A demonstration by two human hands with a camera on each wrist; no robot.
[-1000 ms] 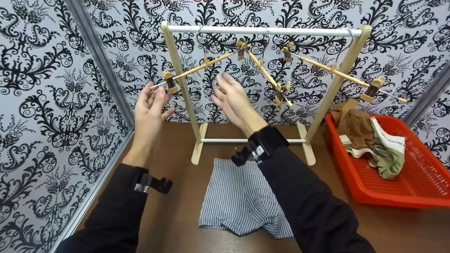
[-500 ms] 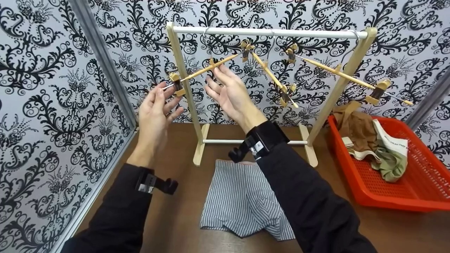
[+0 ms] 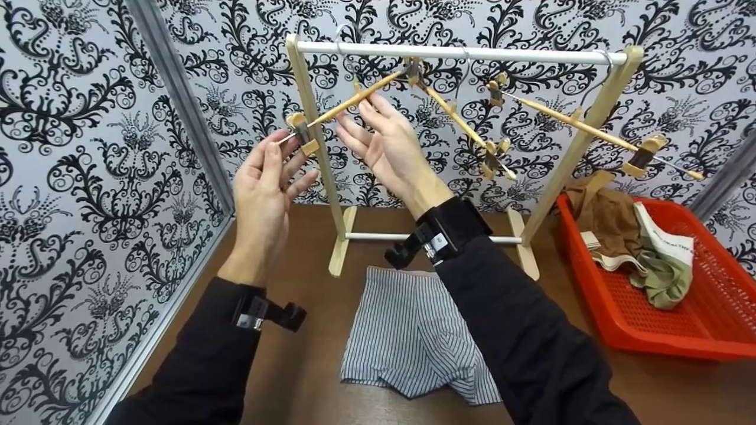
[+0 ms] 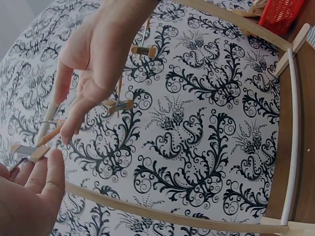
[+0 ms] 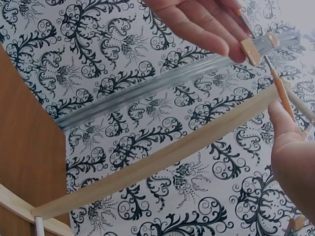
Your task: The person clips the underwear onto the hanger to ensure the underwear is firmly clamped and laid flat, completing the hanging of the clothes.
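Note:
A clip hanger (image 3: 354, 103), with a wooden bar and metal end rods, is at the left of the rack. My left hand (image 3: 263, 192) pinches its left end rod between thumb and forefinger, with the other fingers spread under the wooden clip (image 3: 302, 134). My right hand (image 3: 393, 144) grips the middle of the bar from below, palm turned up. In the head view the hanger's hook stands higher than the rack's white rail (image 3: 407, 51). The left wrist view also shows the right hand (image 4: 101, 56) at the bar. Striped shorts (image 3: 416, 330) lie flat on the table, partly behind the right sleeve.
Two more clip hangers, a middle one (image 3: 455, 116) and a right one (image 3: 582, 125), hang on the wooden rack. A red basket (image 3: 626, 330) with brown and green clothes (image 3: 664, 277) stands at the right. Patterned walls enclose the back and left.
Both hands have moved up to the left hanger. The right hand has come onto its bar and the hook has risen above the rail. The shorts and basket stay in place.

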